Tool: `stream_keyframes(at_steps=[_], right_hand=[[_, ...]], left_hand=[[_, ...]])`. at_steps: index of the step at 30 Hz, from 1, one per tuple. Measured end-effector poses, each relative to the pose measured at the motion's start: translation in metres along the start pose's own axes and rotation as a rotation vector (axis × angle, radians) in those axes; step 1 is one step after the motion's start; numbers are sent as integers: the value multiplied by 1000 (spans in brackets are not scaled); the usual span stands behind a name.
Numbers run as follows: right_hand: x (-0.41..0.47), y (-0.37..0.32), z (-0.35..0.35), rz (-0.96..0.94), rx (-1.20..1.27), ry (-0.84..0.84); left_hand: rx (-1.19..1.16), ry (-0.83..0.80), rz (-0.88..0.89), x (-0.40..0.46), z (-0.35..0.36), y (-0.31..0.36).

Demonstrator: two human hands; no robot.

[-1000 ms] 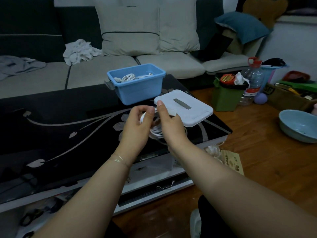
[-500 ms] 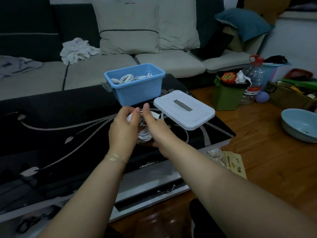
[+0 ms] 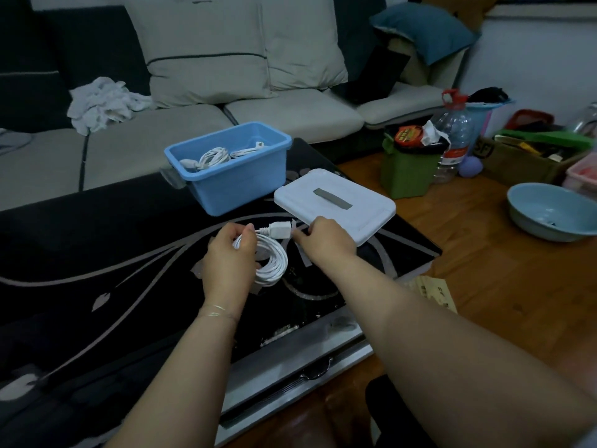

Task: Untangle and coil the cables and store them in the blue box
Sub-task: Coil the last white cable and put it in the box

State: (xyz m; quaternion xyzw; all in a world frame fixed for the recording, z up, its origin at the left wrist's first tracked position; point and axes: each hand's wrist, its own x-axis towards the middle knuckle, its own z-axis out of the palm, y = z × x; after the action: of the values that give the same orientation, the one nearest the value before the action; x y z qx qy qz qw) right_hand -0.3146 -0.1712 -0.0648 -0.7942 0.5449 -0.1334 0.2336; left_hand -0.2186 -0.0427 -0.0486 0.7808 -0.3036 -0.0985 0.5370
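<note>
Here we hold one coiled white cable over the black table, with two hands on it.

We grip the coil with the left hand, fingers curled round its loops; the right hand pinches the cable end just beside its one white plug. We count one blue box on the table beyond the hands, open, with at least two coiled white cables inside. One white lid lies flat beside the box, touching the right hand.
</note>
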Motion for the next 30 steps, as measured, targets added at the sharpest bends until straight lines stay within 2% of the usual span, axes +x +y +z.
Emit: stream_keyframes(at_steps=[4,9,13,18,21,26,30], right_hand=[[-1,-5,4,-71,-178,-2],[4,-9,-1,-81,-208,-51],[8,-7,-13,47,47,-59],[9,-8,-46,29,410,10],[-7,-15,-70,10,542,-34],[-42,-25,-76,-46,842,-248],[-49,-27,-70,-18,928,-246]], left_hand=[[-40,-30,-13,5,8,3],[-75,-50,-10,13,18,3],[-131,-68,-29,15,24,1],[-160,-93,-27,15,31,4],[-199,-123,-64,13,35,6],[-210,-151,-11,15,36,27],[-226,-183,42,9,37,43]])
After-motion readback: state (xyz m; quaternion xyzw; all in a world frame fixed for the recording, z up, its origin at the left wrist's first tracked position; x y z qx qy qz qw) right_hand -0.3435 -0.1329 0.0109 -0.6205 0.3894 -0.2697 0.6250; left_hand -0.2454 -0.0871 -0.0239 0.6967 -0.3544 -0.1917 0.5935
